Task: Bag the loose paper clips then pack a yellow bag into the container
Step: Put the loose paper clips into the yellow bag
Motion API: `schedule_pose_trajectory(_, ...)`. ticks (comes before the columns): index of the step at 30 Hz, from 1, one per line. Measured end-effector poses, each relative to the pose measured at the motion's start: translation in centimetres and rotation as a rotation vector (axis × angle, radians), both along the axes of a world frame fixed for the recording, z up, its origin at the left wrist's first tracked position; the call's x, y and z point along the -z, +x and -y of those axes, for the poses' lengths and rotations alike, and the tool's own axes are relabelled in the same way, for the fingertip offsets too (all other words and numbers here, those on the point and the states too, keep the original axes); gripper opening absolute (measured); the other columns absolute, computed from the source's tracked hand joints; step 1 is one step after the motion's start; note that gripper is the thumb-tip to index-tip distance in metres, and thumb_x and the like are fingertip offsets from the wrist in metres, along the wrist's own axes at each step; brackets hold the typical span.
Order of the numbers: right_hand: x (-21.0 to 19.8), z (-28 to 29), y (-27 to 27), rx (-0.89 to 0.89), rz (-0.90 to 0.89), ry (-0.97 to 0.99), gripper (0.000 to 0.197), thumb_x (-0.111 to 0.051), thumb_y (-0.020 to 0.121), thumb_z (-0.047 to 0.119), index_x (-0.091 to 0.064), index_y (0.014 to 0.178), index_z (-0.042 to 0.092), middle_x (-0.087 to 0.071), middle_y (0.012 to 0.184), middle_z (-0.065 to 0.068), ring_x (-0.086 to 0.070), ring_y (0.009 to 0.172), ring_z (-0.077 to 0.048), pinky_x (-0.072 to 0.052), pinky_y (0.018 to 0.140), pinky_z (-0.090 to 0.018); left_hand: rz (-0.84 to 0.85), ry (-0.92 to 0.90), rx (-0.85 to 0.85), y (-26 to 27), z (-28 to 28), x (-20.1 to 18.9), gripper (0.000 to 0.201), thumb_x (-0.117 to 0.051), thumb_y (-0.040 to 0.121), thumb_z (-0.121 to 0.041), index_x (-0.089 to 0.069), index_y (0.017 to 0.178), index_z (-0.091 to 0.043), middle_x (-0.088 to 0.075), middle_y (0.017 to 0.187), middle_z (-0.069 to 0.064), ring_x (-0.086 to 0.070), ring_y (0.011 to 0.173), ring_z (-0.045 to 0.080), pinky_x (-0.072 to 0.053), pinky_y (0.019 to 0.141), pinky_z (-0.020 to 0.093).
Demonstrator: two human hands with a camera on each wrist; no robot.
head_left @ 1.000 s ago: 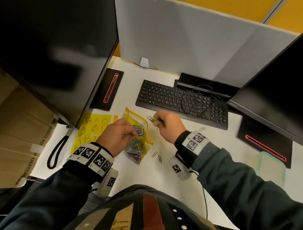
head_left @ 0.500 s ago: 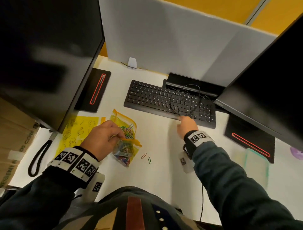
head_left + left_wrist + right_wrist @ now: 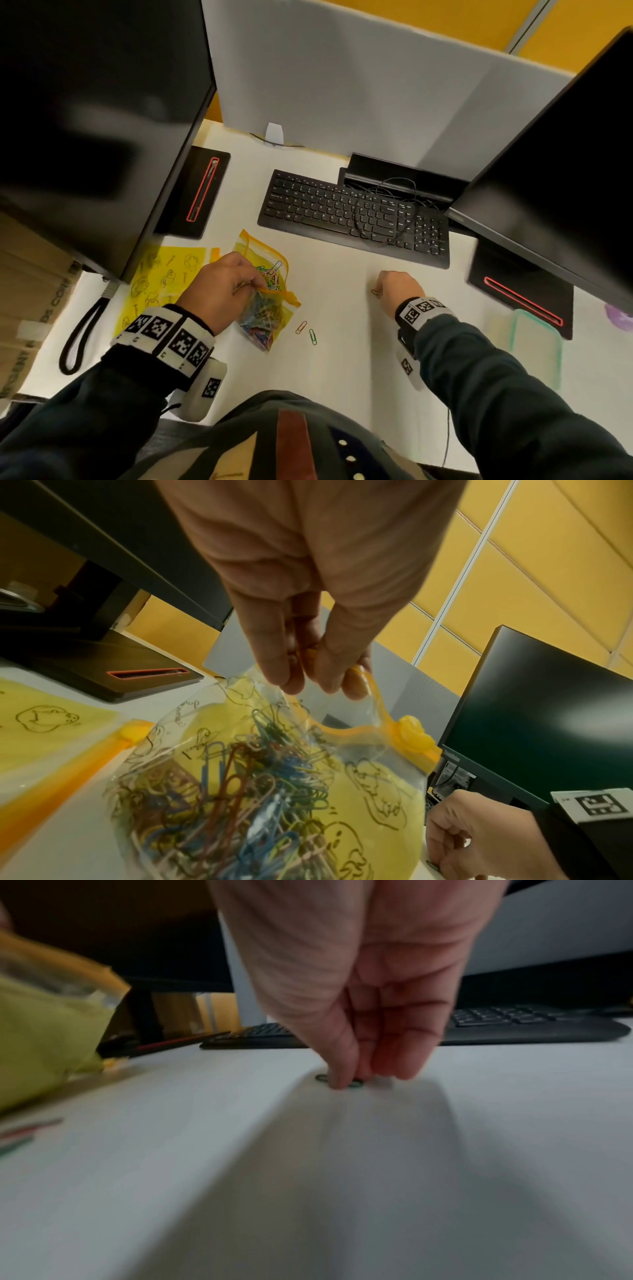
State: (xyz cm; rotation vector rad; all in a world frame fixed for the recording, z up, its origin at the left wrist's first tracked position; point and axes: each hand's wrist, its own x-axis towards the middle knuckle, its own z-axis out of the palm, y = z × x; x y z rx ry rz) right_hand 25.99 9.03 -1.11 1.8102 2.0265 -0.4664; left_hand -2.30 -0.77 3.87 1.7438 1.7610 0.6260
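A yellow zip bag (image 3: 270, 317) full of coloured paper clips (image 3: 240, 791) lies on the white desk left of centre. My left hand (image 3: 222, 291) pinches its orange zip edge (image 3: 373, 696) and holds the mouth up. My right hand (image 3: 394, 287) is down on the desk in front of the keyboard. Its thumb and fingertips (image 3: 342, 1080) pinch a small paper clip (image 3: 322, 1078) that lies flat there. An orange clip (image 3: 300, 327) and a green clip (image 3: 312, 336) lie loose beside the bag. A clear container (image 3: 534, 342) with a green rim stands at the right.
A second yellow bag (image 3: 161, 277) lies flat at the left, partly under a monitor. A black keyboard (image 3: 352, 216) with a cable on it sits behind my hands. Two monitor bases (image 3: 197, 195) (image 3: 520, 294) and large screens flank the desk. A black strap (image 3: 78, 335) lies far left.
My right hand left the bag's mouth, reached to the keyboard's front edge, and now sits nearer me, pinching a clip on the desk. The left hand has kept hold of the bag.
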Motion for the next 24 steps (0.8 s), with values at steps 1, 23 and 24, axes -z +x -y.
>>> schedule_pose_trajectory(1, -0.1, 0.0, -0.2, 0.014, -0.002, -0.019, 0.026, -0.046, 0.088, 0.006, -0.055, 0.112, 0.008, -0.06, 0.115, -0.013, -0.057, 0.105, -0.029, -0.046, 0.089, -0.035, 0.002, 0.0, -0.003, -0.1, 0.1, 0.0, 0.022, -0.057, 0.079, 0.004, -0.071, 0.084, -0.012, -0.056, 0.091, 0.001, -0.052, 0.085, 0.016, -0.036, 0.072, 0.018)
schedule_pose_trajectory(23, 0.7, 5.7, -6.5, -0.878, -0.141, -0.146, 0.046, -0.04, 0.089, -0.005, -0.047, 0.132, 0.01, -0.055, 0.13, -0.011, -0.045, 0.12, -0.029, -0.041, 0.096, -0.038, 0.015, -0.006, -0.057, -1.4, 1.7, -0.1, 0.024, -0.055, 0.079, 0.006, -0.071, 0.084, -0.012, -0.054, 0.092, 0.0, -0.054, 0.085, 0.018, -0.037, 0.078, 0.022)
schedule_pose_trajectory(24, 0.8, 5.6, -6.5, -0.895, -0.126, -0.145, 0.042, -0.04, 0.089, -0.004, -0.049, 0.129, 0.008, -0.056, 0.125, -0.013, -0.047, 0.118, -0.031, -0.042, 0.094, -0.039, 0.013, -0.01, -0.062, -1.5, 1.8, -0.1, 0.024, -0.055, 0.079, 0.005, -0.071, 0.084, -0.012, -0.055, 0.093, 0.001, -0.053, 0.085, 0.017, -0.036, 0.077, 0.021)
